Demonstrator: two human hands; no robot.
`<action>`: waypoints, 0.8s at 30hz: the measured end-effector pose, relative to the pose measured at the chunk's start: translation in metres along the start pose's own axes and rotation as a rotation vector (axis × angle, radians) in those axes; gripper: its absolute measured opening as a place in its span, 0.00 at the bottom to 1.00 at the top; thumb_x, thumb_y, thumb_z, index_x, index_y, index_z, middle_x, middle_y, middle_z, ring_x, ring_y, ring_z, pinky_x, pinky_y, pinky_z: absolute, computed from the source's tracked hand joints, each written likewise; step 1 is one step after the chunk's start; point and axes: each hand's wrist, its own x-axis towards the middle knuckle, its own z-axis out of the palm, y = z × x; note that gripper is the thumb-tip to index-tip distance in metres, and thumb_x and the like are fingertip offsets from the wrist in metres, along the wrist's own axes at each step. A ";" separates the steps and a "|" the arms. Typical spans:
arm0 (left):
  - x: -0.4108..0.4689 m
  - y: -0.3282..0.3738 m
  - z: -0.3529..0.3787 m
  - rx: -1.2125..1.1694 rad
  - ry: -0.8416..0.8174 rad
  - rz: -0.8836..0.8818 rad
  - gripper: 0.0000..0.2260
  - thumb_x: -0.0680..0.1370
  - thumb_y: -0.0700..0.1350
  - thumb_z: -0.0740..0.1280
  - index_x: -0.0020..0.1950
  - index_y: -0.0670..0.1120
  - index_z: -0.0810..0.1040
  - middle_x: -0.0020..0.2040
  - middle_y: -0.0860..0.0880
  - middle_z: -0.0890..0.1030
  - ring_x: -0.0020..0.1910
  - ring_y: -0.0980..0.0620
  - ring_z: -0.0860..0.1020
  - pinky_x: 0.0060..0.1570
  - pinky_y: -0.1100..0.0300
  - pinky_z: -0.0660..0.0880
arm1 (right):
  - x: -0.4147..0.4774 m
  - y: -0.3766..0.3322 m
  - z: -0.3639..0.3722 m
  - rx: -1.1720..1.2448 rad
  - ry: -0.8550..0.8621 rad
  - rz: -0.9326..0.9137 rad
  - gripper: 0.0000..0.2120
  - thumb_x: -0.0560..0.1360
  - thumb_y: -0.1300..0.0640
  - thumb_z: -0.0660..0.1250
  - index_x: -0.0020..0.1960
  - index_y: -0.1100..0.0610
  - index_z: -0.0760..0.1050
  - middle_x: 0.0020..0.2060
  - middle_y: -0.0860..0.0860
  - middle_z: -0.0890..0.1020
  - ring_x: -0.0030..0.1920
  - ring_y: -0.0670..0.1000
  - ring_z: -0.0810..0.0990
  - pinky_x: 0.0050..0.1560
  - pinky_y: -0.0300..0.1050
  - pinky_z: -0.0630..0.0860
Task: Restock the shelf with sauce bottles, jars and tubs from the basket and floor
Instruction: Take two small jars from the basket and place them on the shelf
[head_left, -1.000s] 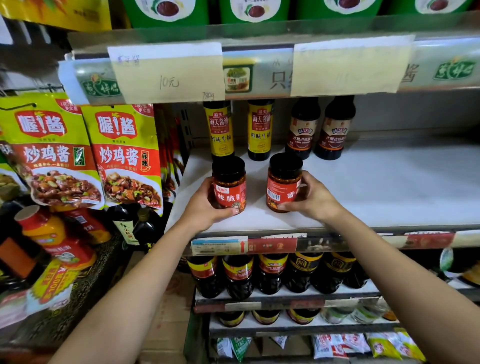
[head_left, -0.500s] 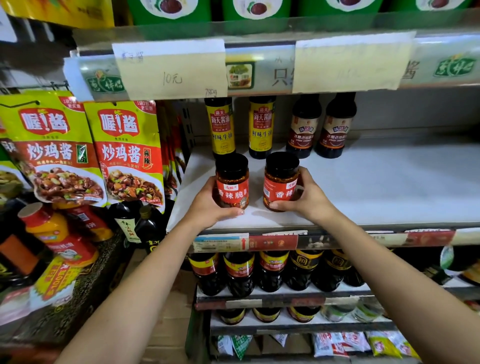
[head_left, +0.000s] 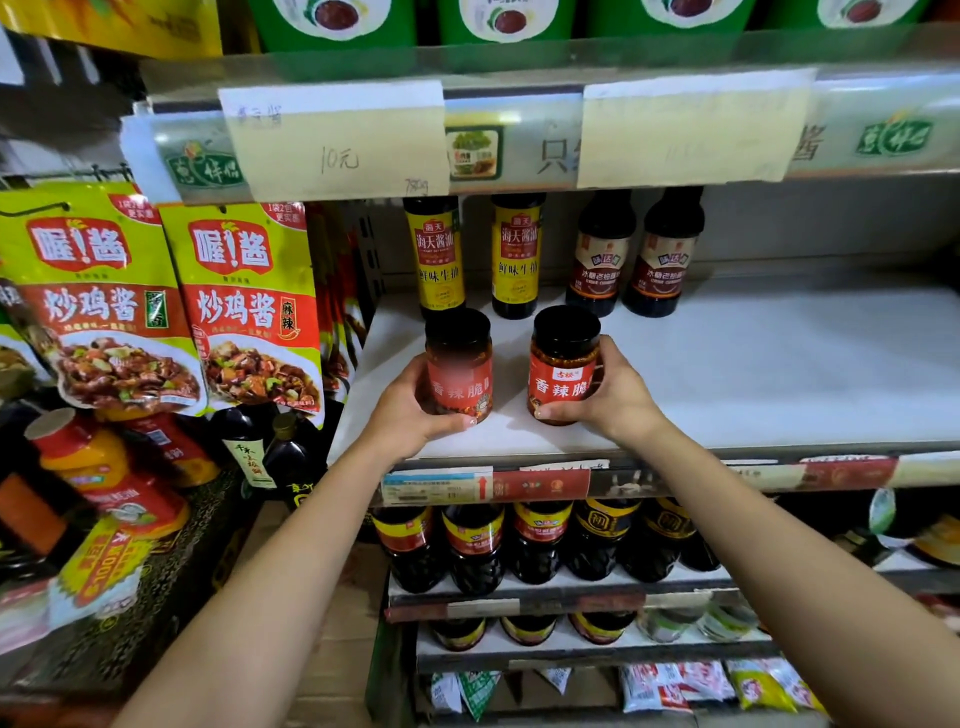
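Two chili sauce jars with black lids and red labels stand near the front left of the white shelf (head_left: 727, 364). My left hand (head_left: 410, 410) grips the left jar (head_left: 460, 364) from its left side, thumb across the front base. My right hand (head_left: 610, 395) grips the right jar (head_left: 563, 364) from its right side, thumb under its front edge. Both jars stand upright with their labels facing me, a small gap between them. Behind them stand two yellow-labelled soy sauce bottles (head_left: 514, 254) and two dark bottles (head_left: 631, 254).
The shelf's white surface stretches bare to the right of the jars. Green sauce pouches (head_left: 171, 301) hang at the left beside it. Dark sauce bottles (head_left: 524, 540) fill the lower shelf. A paper price tag (head_left: 337, 150) hangs from the shelf edge above.
Both jars have moved further back onto the shelf and now stand more upright, with their labels turned to face me. My hands have kept their grip throughout.
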 end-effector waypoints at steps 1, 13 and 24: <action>0.000 0.001 0.000 0.007 0.003 -0.001 0.33 0.64 0.34 0.76 0.64 0.50 0.67 0.58 0.48 0.77 0.59 0.48 0.76 0.62 0.48 0.72 | -0.001 0.000 0.000 0.000 -0.001 -0.006 0.41 0.58 0.58 0.81 0.65 0.54 0.63 0.55 0.47 0.74 0.55 0.47 0.73 0.56 0.43 0.71; 0.000 0.002 0.000 0.047 0.067 -0.004 0.34 0.60 0.39 0.79 0.62 0.53 0.69 0.59 0.48 0.78 0.58 0.48 0.77 0.61 0.45 0.73 | 0.001 -0.004 0.000 -0.051 -0.027 -0.024 0.40 0.58 0.56 0.81 0.64 0.53 0.64 0.53 0.46 0.75 0.53 0.46 0.73 0.56 0.42 0.71; 0.018 0.003 -0.006 0.028 0.146 -0.050 0.39 0.59 0.40 0.80 0.67 0.48 0.68 0.62 0.47 0.77 0.60 0.49 0.76 0.63 0.48 0.72 | 0.030 -0.011 0.016 -0.055 -0.060 -0.009 0.40 0.60 0.57 0.80 0.66 0.52 0.63 0.59 0.49 0.76 0.55 0.46 0.72 0.56 0.42 0.70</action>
